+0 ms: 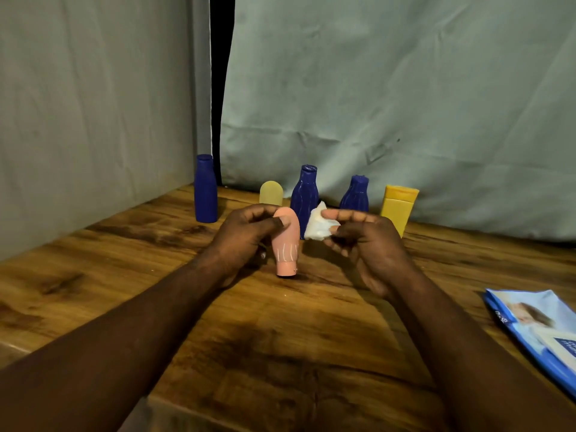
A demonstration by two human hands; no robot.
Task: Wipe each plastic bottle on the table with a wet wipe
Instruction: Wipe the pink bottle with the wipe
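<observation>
My left hand [246, 235] grips a pink plastic bottle [286, 247], cap end down, just above the wooden table [93, 275]. My right hand [371, 241] pinches a crumpled white wet wipe [318, 227] right beside the bottle's rounded top. Behind them stand a tall blue bottle [205, 190], a pale yellow bottle [271, 193], two ribbed blue bottles [307, 194] [357, 194] and a yellow bottle [399, 207].
A blue wet-wipe pack [536, 332] lies flat near the table's right edge. Grey-green cloth [374, 104] hangs behind and to the left of the table, with a dark gap at the corner.
</observation>
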